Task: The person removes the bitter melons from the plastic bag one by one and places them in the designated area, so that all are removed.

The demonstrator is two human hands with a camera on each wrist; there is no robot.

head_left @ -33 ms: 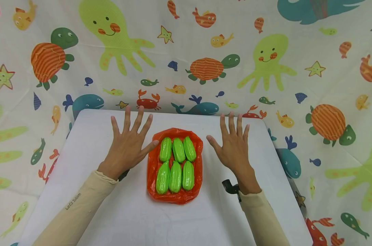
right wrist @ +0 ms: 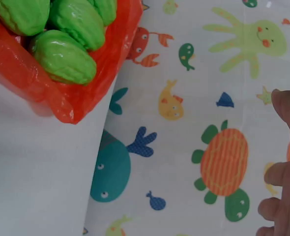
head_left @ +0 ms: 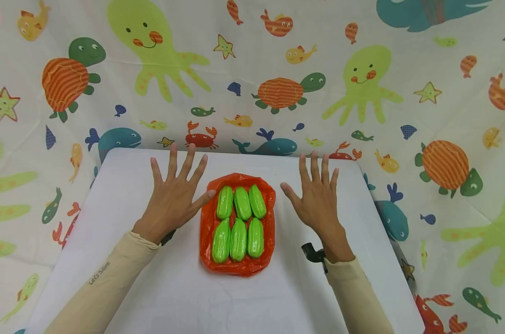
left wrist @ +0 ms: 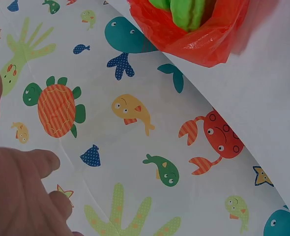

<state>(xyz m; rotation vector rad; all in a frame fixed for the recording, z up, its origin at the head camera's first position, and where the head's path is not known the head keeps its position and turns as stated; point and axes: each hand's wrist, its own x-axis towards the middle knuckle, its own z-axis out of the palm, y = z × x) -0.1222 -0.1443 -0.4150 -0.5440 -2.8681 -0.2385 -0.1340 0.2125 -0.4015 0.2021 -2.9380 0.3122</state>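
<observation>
Several glossy green, oblong, ridged gourd-like pieces [head_left: 238,240] lie in two rows inside a shallow container covered in red plastic [head_left: 271,227]. The left hand [head_left: 170,202] is held to the left of it, palm down with fingers spread. Its thumb tip overlaps the container's left edge in the head view, but in the left wrist view the hand [left wrist: 22,191] is apart from the red plastic [left wrist: 199,49]. On the right, the right hand [head_left: 319,204] has its fingers extended and holds nothing. The right wrist view shows the green pieces [right wrist: 64,56] close up.
A white table [head_left: 244,306] bears the container. Behind and around it hangs a pale curtain [head_left: 252,60] printed with sea animals. Dark straps with a small black device [head_left: 312,253] show at the right wrist.
</observation>
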